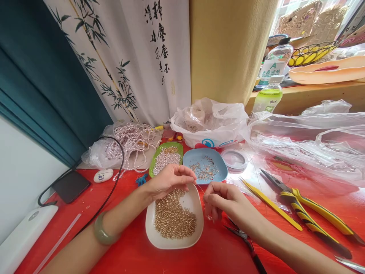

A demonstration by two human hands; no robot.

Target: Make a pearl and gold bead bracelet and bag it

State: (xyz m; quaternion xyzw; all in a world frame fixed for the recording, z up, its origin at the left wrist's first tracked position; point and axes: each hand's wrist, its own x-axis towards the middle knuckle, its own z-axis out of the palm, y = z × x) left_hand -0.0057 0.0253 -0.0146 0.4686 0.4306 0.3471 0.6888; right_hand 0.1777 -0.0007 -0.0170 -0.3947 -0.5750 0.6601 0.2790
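Above the white dish (151,238), which holds many gold beads (175,219), my left hand (171,180) is closed in a pinch at the end of a thin clear thread (200,188). What else sits between those fingertips is too small to make out. To the right of the dish, my right hand (224,199) pinches the same thread, which runs taut between both hands. A small clear bead (209,218) shows below the right fingers. Behind the hands stand a green tray (152,167) of pearly beads and a blue tray (222,169) with small metal pins.
A spool of clear line (234,160) lies beside yellow tweezers (270,203) and long-nose pliers (310,213). Smaller black-handled pliers (246,238) rest under my right forearm. Pearl strands (134,140), plastic bags (211,121), a phone (71,185) and a black cable (121,167) lie around.
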